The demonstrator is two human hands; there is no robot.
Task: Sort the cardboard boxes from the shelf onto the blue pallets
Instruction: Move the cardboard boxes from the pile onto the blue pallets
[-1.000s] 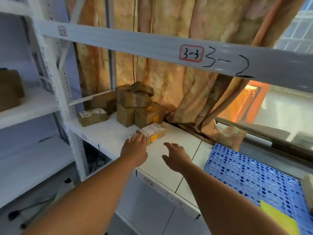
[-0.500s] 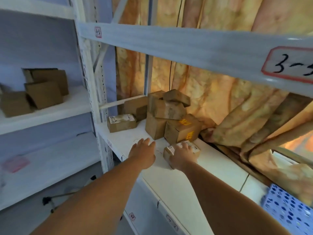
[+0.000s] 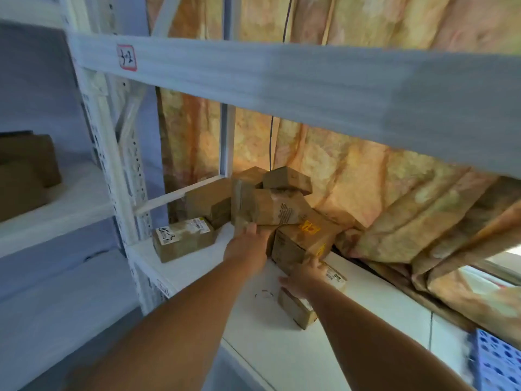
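Left hand (image 3: 248, 245) at frame centre, fingers pressed against the base of the box stack (image 3: 270, 204); can't tell if it's gripping. Right hand (image 3: 303, 279) lies flat on the small labelled box (image 3: 310, 294) on the white shelf (image 3: 282, 348), fingers spread. Another labelled box (image 3: 183, 238) sits left of the stack. Blue pallet (image 3: 496, 359) at lower right edge; orange curtain (image 3: 380, 179) behind.
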